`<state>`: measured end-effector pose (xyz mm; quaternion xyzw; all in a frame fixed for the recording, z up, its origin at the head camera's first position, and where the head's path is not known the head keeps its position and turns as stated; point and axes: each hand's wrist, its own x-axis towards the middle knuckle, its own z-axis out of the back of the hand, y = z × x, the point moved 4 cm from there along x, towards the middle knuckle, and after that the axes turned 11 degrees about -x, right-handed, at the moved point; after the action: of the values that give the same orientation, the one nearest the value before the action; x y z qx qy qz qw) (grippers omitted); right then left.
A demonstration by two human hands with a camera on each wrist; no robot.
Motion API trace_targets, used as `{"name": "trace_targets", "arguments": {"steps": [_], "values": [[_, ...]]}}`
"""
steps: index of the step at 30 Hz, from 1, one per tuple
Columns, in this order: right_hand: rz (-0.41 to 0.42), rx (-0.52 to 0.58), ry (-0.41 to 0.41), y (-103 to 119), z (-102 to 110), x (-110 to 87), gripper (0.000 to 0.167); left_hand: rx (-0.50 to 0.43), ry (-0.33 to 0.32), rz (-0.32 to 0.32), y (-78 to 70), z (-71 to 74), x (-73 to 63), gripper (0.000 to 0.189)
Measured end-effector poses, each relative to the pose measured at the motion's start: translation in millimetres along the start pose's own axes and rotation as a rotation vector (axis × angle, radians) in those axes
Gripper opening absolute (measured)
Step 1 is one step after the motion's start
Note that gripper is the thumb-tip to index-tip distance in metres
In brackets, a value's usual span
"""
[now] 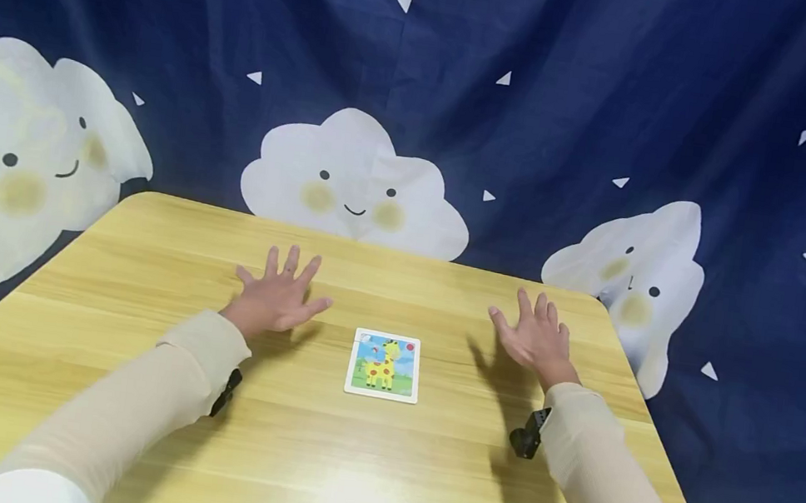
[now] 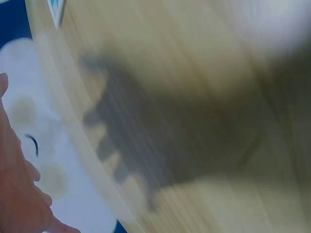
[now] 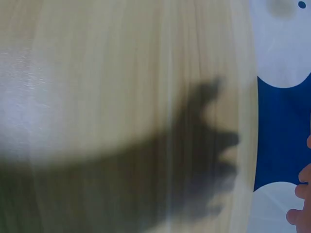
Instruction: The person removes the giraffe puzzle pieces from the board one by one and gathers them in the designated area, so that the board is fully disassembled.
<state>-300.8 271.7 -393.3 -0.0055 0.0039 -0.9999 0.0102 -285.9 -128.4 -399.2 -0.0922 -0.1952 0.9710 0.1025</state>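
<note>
A square picture puzzle (image 1: 384, 366) with a white border lies flat on the wooden table, showing a yellow giraffe with red spots on a blue and green ground. To its left, my left hand (image 1: 276, 300) is held over the table with fingers spread, holding nothing. On the other side, my right hand (image 1: 532, 338) is likewise spread and bare. Both hands cast shadows on the wood below them. In the left wrist view, part of the left hand (image 2: 19, 179) shows at the edge; the right wrist view catches only the fingertips (image 3: 302, 189) of the right.
The light wooden table (image 1: 287, 455) has rounded far corners. Behind it hangs a dark blue curtain (image 1: 426, 61) printed with smiling white clouds and small triangles. A small black device (image 1: 530, 435) sits at the right wrist, another (image 1: 226, 393) at the left.
</note>
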Motion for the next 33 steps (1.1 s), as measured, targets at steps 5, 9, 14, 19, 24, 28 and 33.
{"name": "trace_targets", "arguments": {"steps": [5,9,14,19,24,28,33], "values": [[0.008,0.001,-0.014,2,-2,-3.8,0.09,0.006,0.033,-0.023,-17.3,-13.3,-4.9,0.082],[0.012,0.021,-0.027,5,-3,-7.1,0.087,0.017,0.058,-0.048,-31.8,-21.0,-11.4,0.082],[0.024,0.078,-0.033,10,-5,-12.1,0.085,0.033,0.098,-0.079,-45.7,-31.6,-22.0,0.084],[0.038,0.137,-0.027,20,-7,-16.8,0.084,0.038,0.134,-0.119,-58.3,-42.9,-33.5,0.082],[0.04,0.163,-0.029,29,-10,-20.4,0.082,0.022,0.172,-0.15,-70.3,-53.2,-46.4,0.083],[0.041,0.18,-0.024,36,-13,-23.3,0.08,0.001,0.2,-0.167,-77.8,-61.7,-56.3,0.085],[0.046,0.225,-0.029,47,-16,-27.5,0.075,-0.012,0.235,-0.188,-84.9,-73.2,-68.1,0.087]]}}
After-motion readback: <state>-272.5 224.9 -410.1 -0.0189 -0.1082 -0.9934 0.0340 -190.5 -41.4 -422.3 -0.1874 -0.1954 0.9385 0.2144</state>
